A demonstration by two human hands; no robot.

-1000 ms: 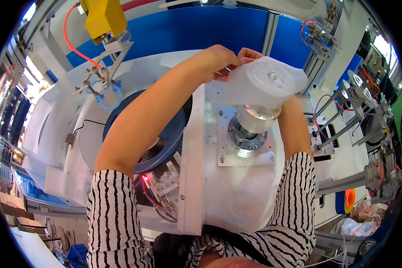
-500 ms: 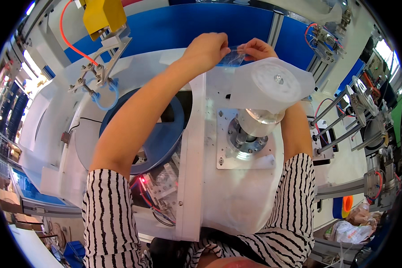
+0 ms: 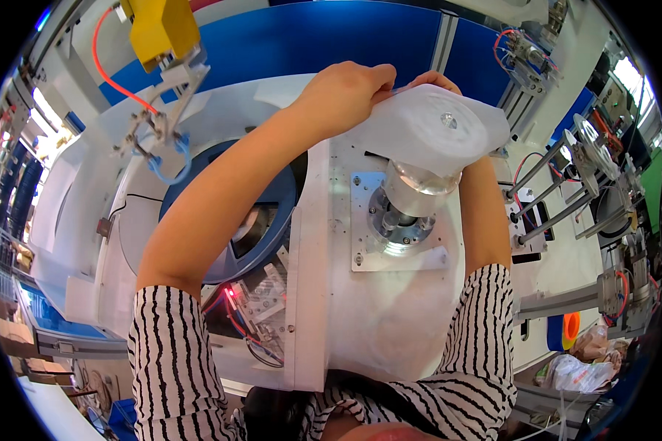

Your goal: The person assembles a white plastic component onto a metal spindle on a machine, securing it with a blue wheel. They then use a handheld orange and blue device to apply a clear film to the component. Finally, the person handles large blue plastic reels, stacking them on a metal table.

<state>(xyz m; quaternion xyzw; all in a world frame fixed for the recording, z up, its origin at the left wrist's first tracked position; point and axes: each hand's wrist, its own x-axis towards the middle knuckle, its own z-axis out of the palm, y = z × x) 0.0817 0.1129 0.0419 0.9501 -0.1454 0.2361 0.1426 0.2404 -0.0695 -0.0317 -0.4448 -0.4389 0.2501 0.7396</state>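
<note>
White bench (image 3: 390,323): two blue panels (image 3: 309,40) stood beyond its far edge. One cylinder (image 3: 413,189) bore one sheet (image 3: 415,128). Left hand (image 3: 349,95), right hand (image 3: 437,79): beside sheet, grips indiscernible.

We classify this place as a factory workshop. We note the yellow machine head (image 3: 164,33) with a red hose (image 3: 116,86) at upper left, the red indicator light (image 3: 230,292) at lower left of centre, and metal rods (image 3: 555,217) at right.
</note>
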